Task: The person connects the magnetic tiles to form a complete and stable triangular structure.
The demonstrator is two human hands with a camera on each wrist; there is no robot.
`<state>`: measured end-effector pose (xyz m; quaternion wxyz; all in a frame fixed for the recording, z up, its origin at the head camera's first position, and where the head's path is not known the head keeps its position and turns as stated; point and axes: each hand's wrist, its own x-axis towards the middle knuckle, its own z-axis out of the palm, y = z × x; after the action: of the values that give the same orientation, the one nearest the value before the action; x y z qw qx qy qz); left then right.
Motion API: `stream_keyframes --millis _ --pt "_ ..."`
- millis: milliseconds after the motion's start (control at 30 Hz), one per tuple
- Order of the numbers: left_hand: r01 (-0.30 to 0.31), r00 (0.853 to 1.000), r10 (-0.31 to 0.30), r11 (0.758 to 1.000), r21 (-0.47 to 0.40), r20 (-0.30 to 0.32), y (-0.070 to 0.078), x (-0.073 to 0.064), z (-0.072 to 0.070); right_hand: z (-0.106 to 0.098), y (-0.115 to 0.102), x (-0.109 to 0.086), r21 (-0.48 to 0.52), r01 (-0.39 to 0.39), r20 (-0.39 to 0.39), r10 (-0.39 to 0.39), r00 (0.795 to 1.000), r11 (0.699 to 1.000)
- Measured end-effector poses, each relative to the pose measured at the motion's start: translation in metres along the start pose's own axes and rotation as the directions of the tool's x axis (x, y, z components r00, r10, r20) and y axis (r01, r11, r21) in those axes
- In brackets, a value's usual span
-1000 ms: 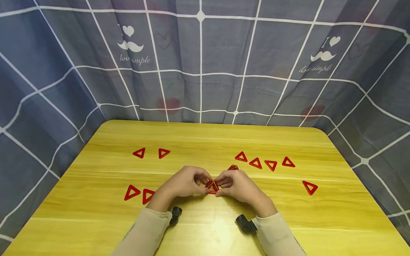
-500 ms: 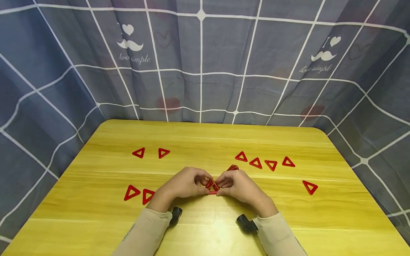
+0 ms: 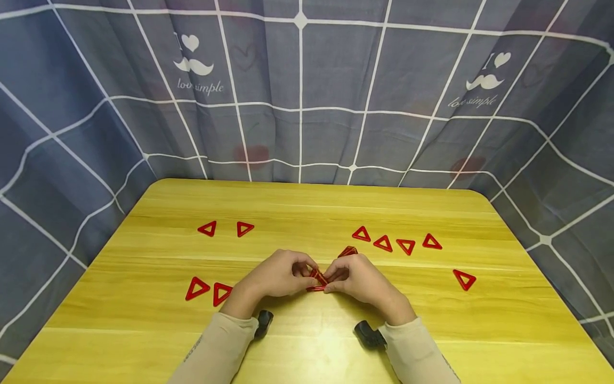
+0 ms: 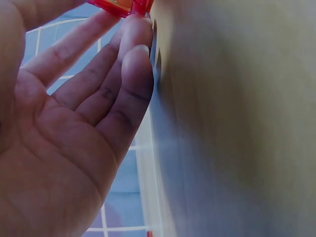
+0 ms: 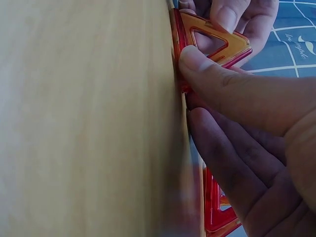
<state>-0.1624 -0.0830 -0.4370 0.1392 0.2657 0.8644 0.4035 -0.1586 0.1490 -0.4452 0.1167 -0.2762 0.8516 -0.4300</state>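
Red see-through triangular tiles (image 3: 320, 277) are joined at the centre of the table, between my two hands. My left hand (image 3: 280, 273) pinches the tilted tile on its side, with the thumb across the front. With thumb and fingertips, my right hand (image 3: 356, 278) grips the right side low down by the tabletop. In the right wrist view one triangular tile (image 5: 240, 47) leans up from the flat base, and my right thumb (image 5: 195, 58) presses at their joint. A red tile (image 4: 118, 6) shows only at the top edge of the left wrist view.
Just behind my right hand stands another small red tile piece (image 3: 348, 251), partly hidden. Loose red triangles lie left (image 3: 197, 288), back left (image 3: 207, 229), back right (image 3: 383, 243) and far right (image 3: 463, 279) on the wooden table (image 3: 307, 341). A grey checked curtain (image 3: 268, 133) surrounds it.
The left thumb has moved a little right across the front of the joined tiles. The tile that faced forward has turned and now leans at a different angle. The right hand has barely moved.
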Motion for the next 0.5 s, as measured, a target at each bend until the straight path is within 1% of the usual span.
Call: stream_keyframes --millis 167,500 --pt "0.015 1.0 -0.015 1.0 -0.02 0.008 0.0007 -0.0005 -0.0004 -0.0001 0.0008 -0.0001 -0.007 -0.002 0.005 0.002 1.0 1.0" --pt "0.023 1.0 -0.023 1.0 -0.006 0.008 0.0014 0.0004 -0.0001 0.0 0.0028 0.0008 -0.006 0.007 0.002 -0.007 1.0 1.0"
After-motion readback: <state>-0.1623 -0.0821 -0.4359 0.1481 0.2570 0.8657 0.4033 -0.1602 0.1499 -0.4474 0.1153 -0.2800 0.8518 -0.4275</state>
